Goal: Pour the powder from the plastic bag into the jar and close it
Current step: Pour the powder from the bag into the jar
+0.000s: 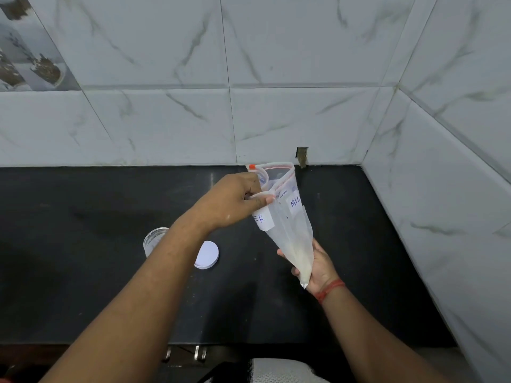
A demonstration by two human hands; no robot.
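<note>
Clear plastic is what both your hands are busy with: the plastic bag [287, 222] hangs in the air above the black worktop [83, 272], mouth up and open, its red zip strip curling round the rim. Your left hand [229, 200] has its grip pinched on the near edge of that mouth, thumb and forefinger squeezing the lip. Your right hand [318, 269] cups the bag's lower corner from beneath, fingers curled round the narrow tip, where the pale powder [300, 261] has gathered. A white label with blue handwriting shows through the bag's side, partly hidden by folds.

On the worktop to the left of the bag, well apart from it, the jar [154, 240] stands upright and uncovered; your left forearm crosses in front of it and hides much of it. Its white lid [208, 255] lies flat just to the right of the jar, also partly behind your forearm. A red thread band [331, 290] circles your right wrist. Grey-veined marble tiles [276, 78] cover the wall behind the worktop and the wall to its right.
</note>
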